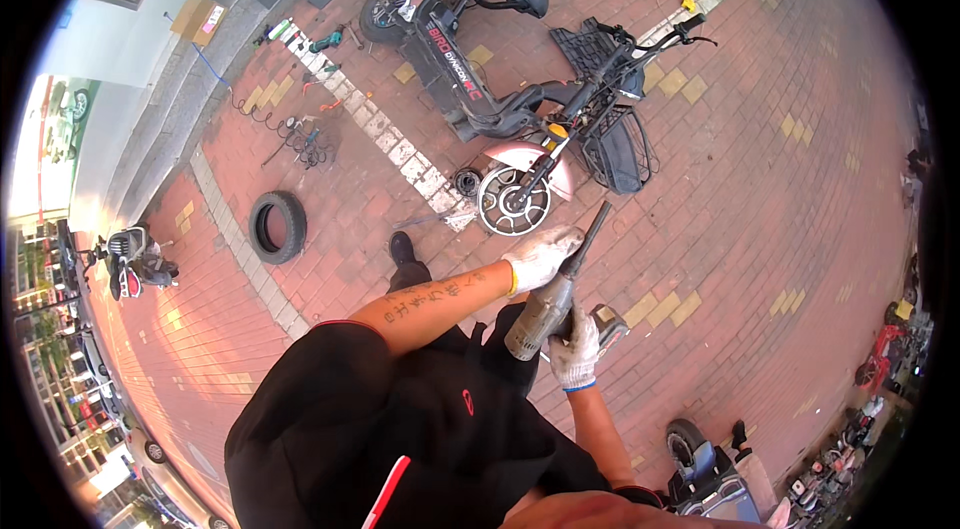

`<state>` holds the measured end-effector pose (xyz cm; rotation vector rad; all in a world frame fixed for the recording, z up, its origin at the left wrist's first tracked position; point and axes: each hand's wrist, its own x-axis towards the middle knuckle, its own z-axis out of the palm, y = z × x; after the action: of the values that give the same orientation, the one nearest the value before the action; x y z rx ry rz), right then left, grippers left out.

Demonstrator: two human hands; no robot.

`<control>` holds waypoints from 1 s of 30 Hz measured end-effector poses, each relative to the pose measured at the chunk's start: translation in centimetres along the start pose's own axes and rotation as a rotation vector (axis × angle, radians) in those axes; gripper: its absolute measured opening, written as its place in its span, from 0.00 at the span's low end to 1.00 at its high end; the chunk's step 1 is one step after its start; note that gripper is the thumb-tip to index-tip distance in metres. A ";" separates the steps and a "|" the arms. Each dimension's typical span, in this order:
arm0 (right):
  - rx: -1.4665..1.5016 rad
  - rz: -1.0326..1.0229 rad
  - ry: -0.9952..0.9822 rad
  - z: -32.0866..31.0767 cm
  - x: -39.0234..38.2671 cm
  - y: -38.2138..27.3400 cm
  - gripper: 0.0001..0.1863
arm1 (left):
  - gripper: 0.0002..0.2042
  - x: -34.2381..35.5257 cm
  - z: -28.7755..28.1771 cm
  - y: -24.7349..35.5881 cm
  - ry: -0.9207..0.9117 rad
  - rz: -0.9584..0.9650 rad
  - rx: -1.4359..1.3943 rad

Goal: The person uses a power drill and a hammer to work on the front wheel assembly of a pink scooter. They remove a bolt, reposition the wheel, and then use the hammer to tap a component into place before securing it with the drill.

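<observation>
The person's right hand [575,349], in a white glove, was wrapped round the handle of a big grey power tool [545,314]. That grip was closed tight on it, maybe because the tool looked heavy and most of its weight was there. The block [610,324] at the handle's end stuck out past the hand, to the right.

The left hand [545,259], gloved too, was up by the thin front end. Its fingers were bent next to the long rod [597,224], perhaps to keep it steady, but I could not tell if that grip was pressed round it or just rested there. The tool was in front of the person's body, with its rod pointing up and away, near the front wheel [515,204] but not touching it.

The black scooter [455,74] seemed to lie on its side on the brick ground [720,229], maybe so its wheels were easy to reach. A loose tire [296,227] lay flat to the left, likely so it would not roll off. A curly hose [310,144] lay behind it, perhaps kept out from underfoot.
</observation>
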<state>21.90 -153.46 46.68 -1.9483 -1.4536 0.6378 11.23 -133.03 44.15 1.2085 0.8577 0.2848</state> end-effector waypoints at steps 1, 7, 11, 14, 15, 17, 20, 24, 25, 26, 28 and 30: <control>0.006 -0.054 0.000 0.6 0.6 -2.2 0.43 | 0.15 -3.2 -0.9 4.6 -0.031 -0.110 -0.245; 0.030 -0.297 -0.089 9.6 3.1 -18.1 0.43 | 0.14 -14.5 -17.6 6.1 0.019 0.084 -0.422; 0.174 -0.161 -0.195 16.1 5.0 -26.7 0.35 | 0.14 -24.0 -28.8 9.7 0.098 0.096 -0.706; 0.254 -0.129 -0.176 20.5 8.4 -29.6 0.28 | 0.12 -27.1 -35.0 9.6 0.132 0.239 -1.065; 0.143 -0.228 -0.130 21.5 9.7 -31.7 0.30 | 0.12 -28.1 -36.6 10.2 0.162 0.306 -1.142; 0.148 -0.289 -0.051 21.7 11.3 -37.6 0.35 | 0.12 -30.4 -39.2 11.1 0.356 0.308 -1.228; 0.303 -0.190 -0.114 21.6 14.1 -39.9 0.36 | 0.11 -33.7 -41.3 12.5 0.441 0.274 -1.191; 0.644 -0.084 -0.331 23.3 16.7 -44.2 0.27 | 0.14 -34.5 -45.2 10.2 0.555 0.157 -1.239; 0.688 -0.066 -0.350 24.2 17.2 -45.2 0.27 | 0.13 -34.7 -46.2 9.2 0.573 0.105 -1.236; 0.701 -0.085 -0.300 25.5 18.0 -46.5 0.28 | 0.13 -34.7 -47.4 8.4 0.570 0.137 -1.259; 0.685 -0.050 -0.281 27.3 19.6 -47.9 0.31 | 0.13 -34.0 -49.8 8.1 0.545 0.194 -1.302; 0.631 0.073 -0.345 29.4 22.2 -46.9 0.38 | 0.13 -32.9 -52.9 8.8 0.567 0.218 -1.245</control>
<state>-23.46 -116.93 59.79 -1.4399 -1.1706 1.3333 -45.98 -113.12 60.99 0.0204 0.7846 1.1744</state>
